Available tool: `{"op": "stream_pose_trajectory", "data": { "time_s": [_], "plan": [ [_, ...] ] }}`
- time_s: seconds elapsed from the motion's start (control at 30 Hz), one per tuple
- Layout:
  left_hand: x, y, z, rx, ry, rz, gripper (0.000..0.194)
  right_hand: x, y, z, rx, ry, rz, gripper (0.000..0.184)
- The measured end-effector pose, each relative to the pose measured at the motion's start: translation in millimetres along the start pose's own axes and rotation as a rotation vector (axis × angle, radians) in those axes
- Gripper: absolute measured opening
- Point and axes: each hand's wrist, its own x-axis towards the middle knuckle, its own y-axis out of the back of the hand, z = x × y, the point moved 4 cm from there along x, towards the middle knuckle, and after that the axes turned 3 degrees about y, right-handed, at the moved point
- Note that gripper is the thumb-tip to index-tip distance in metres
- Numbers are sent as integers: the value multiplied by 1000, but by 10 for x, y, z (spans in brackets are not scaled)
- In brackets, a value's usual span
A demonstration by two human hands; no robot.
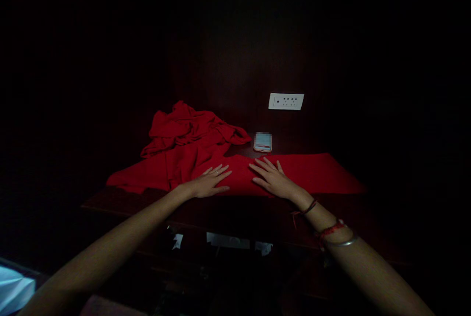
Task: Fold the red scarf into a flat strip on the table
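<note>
A red cloth stretches across the dark tabletop, flat and smooth on the right side. Toward the back left it rises into a crumpled heap of red fabric; whether heap and flat part are one piece I cannot tell. My left hand lies palm down on the cloth, fingers spread and pointing right. My right hand rests palm down on it too, fingers apart and pointing left. A strip of red cloth shows between the two hands. Neither hand grips anything.
A phone with a lit screen lies behind the cloth. On the dark wall above it is a white socket panel. The table's front edge runs below my hands, with pale papers underneath. The surroundings are very dark.
</note>
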Motion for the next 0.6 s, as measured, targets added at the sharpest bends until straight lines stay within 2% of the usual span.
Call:
{"op": "stream_pose_trajectory", "data": {
  "time_s": [0.07,0.13,0.27,0.33,0.47,0.5,0.6],
  "plan": [
    [-99,-30,-39,-3,33,-21,63,-5,-65,119,-9,-137,-126,58],
    [-177,-29,-99,-6,90,-27,65,-19,-120,170,1,-214,-243,61],
    [-196,35,-114,-21,183,-114,71,-26,-123,169,8,-249,-276,64],
    [-105,90,-48,-18,199,-125,71,-20,-110,202,1,-270,-245,67],
    [212,187,131,2,119,89,63,-16,-123,366,-14,-368,-253,72],
    [286,168,146,4,116,103,62,-20,-130,406,-17,-388,-272,72],
    [428,45,109,3,156,41,61,-40,-125,464,-21,-390,-280,72]
  ]
}}
